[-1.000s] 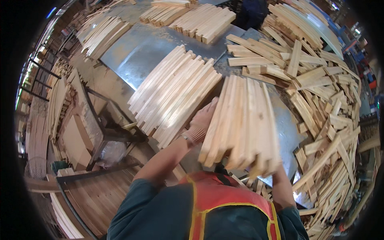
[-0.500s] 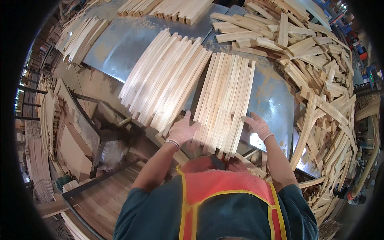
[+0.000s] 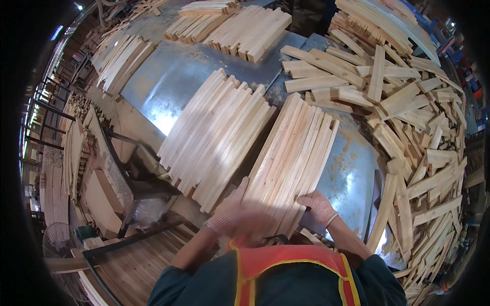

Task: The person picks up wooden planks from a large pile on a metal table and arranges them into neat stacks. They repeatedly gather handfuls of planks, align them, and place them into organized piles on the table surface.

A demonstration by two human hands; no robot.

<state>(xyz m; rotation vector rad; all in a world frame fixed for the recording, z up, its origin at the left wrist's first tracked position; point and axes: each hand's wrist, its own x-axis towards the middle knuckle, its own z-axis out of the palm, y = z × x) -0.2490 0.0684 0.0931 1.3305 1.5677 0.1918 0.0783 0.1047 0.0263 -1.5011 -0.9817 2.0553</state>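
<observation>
Pale wooden strips lie side by side in two bundles on the metal table. My right hand (image 3: 319,206), in a light glove, grips the right edge of the nearer right bundle of wooden strips (image 3: 288,158), its thumb on top and the other fingers mostly hidden. At that bundle's near left corner is my gloved left hand (image 3: 232,211); its thumb points up along the side while its fingers are smeared by motion over the near ends. A wider bundle of strips (image 3: 217,137) lies to the left, with uneven ends and a narrow dark gap between the two.
The metal table (image 3: 171,71) carries sawdust and further strip stacks (image 3: 250,33) at the back. A loose heap of wood pieces (image 3: 408,107) covers the right side. At lower left stand a dark-framed cart (image 3: 148,260) with boards and a cardboard piece (image 3: 99,204).
The right bundle now slants, its far end higher in view and further right. My left hand has moved down to its near ends; my right hand has shifted down along its right edge.
</observation>
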